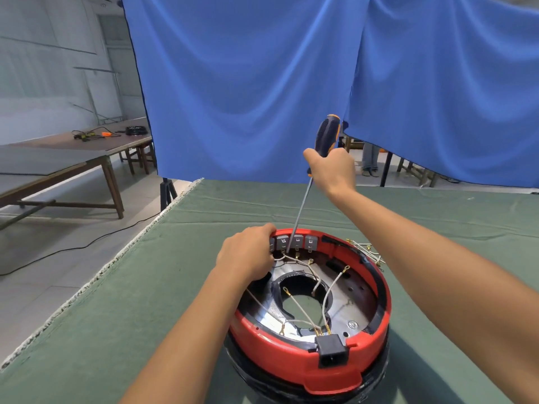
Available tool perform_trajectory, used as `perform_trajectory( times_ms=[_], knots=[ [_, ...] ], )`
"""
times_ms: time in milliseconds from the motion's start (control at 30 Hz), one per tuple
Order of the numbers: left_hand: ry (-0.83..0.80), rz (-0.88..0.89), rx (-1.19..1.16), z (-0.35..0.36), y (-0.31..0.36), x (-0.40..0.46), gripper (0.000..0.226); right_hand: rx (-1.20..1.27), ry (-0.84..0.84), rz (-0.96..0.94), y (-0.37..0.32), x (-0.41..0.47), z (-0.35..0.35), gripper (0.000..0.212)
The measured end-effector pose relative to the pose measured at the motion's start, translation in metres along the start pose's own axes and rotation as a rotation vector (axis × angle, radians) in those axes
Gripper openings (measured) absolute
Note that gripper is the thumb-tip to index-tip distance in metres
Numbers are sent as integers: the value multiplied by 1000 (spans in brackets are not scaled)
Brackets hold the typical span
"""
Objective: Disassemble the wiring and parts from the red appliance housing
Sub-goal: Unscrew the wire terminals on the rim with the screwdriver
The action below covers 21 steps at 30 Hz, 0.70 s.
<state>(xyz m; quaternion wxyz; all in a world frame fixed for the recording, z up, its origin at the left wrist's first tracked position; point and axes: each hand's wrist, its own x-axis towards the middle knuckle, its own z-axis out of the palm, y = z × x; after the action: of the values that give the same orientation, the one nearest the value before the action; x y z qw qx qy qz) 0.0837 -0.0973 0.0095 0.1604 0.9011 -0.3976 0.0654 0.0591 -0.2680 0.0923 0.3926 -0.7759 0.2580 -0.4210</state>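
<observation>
My right hand [332, 167] grips the screwdriver [316, 170], tip at the red housing's [291, 363] twelve o'clock switches [297, 243], left hand [248, 253] clutching the rim there.

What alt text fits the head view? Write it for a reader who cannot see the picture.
A person's right hand holds a long screwdriver upright, its tip at grey switch blocks on the far rim of a red appliance housing. The left hand grips that rim. Loose white wires cross the open interior, on a green cloth.
</observation>
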Motion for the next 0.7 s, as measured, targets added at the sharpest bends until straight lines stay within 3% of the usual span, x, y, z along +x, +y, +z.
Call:
perform_trajectory(
  times_ms=[467, 600, 700],
  knots=[
    [-19, -88, -52, -2, 1, 0, 40, 314, 184, -127, 1, -30, -49, 27],
    [91, -203, -171, -7, 0, -1, 20, 382, 250, -135, 6, -42, -59, 26],
    [185, -247, -151, -10, 2, -6, 19, 407, 286, -110, 10, -52, -59, 28]
  ],
)
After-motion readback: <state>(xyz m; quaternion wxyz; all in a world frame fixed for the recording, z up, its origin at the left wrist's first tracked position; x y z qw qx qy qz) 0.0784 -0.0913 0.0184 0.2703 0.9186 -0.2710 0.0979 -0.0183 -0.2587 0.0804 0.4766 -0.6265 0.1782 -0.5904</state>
